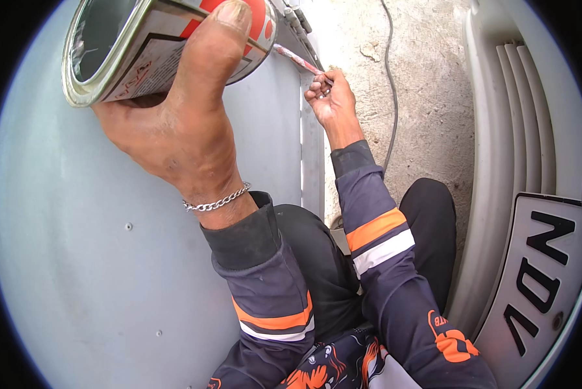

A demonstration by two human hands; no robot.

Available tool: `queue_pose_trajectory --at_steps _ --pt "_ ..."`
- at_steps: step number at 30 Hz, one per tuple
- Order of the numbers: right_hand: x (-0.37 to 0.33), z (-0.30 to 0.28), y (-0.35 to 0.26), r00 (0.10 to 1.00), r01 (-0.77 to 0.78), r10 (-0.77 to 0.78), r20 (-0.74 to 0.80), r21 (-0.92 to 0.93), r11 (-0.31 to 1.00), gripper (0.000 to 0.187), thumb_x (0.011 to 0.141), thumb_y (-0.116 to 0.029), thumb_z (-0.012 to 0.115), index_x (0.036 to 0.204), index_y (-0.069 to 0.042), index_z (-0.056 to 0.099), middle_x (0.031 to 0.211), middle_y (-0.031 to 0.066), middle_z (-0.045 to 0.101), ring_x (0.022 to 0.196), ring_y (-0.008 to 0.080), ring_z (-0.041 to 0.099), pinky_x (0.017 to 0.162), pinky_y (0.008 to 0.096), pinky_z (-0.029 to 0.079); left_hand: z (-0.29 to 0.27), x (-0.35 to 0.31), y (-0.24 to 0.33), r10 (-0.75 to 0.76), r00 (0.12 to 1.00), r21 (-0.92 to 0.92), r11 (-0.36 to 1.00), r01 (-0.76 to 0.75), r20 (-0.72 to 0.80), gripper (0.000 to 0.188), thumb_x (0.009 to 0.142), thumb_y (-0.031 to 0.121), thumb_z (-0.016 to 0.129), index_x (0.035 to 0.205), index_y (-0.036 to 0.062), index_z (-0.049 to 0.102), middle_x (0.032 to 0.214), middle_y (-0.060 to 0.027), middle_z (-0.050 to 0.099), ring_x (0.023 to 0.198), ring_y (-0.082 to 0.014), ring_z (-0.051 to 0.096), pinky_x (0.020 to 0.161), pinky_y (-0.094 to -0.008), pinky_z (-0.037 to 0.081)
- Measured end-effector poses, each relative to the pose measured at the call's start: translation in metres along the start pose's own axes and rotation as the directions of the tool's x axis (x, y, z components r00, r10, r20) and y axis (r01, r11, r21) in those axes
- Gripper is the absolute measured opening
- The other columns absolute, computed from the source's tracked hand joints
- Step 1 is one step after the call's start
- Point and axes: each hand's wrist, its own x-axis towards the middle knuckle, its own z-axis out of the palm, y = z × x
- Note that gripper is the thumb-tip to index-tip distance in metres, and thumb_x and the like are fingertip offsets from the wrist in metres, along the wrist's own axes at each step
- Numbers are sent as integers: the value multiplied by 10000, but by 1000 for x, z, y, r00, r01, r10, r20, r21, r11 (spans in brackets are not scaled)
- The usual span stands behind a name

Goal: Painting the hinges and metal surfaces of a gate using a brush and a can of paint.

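Observation:
My left hand [181, 123] is wrapped round a metal paint can [155, 61] at the upper left, its thumb across the label. The can lies tilted on its side toward the left, with its open mouth showing a grey inside. Farther off, my right hand [333, 104] closes its fingers on a slim paintbrush [297, 60] with a red-and-white smeared handle. The brush slants up to the left, and its other end is hidden behind the can. Beside both hands stretches a pale grey panel [77, 227].
Hinge-like fittings [297, 23] edge the panel at the top. A dark cable [393, 84] runs along the rough concrete floor [427, 110]. To the right stands a vehicle's light bumper [482, 162] with a number plate [531, 285]. My bent knees [430, 220] are between panel and bumper.

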Motion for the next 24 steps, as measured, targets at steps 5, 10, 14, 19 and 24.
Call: queue_pose_trajectory --at_steps 5,10,14,19,24 --pt "-3 -9 -6 998 -59 56 -20 -248 967 60 895 -91 571 873 -38 555 660 8 506 568 125 458 564 337 403 2 0 4 -5 1000 -15 1000 5 12 515 702 216 865 1146 14 697 1046 -103 714 978 -204 686 947 -385 523" --pt "-3 -3 -10 995 13 -4 99 -88 996 107 901 -125 559 904 -18 563 650 -2 472 544 114 396 564 322 367 0 -2 5 -30 999 -17 999 31 26 511 708 208 863 1151 16 696 1043 -101 714 968 -205 686 943 -381 523" --pt "3 -2 -2 1000 -22 24 6 -248 968 107 891 -106 568 911 -2 573 645 -4 469 542 113 402 562 322 369 3 -2 4 -13 1000 -22 1000 13 11 512 707 215 865 1150 21 699 1023 -96 718 951 -208 690 942 -380 526" --pt "10 -31 -21 999 15 -10 39 -131 991 82 860 -78 611 841 -1 590 642 22 490 523 137 441 509 341 384 6 -1 4 -4 1000 -46 999 5 15 523 706 212 866 1163 22 696 1032 -96 718 958 -210 693 938 -379 529" --pt "9 -20 4 973 -94 114 201 -103 990 104 871 -80 646 864 12 598 668 35 502 546 138 443 529 329 385 5 7 11 -33 998 -63 997 37 60 606 687 184 890 1219 16 652 1091 -101 699 1014 -220 683 943 -386 536"
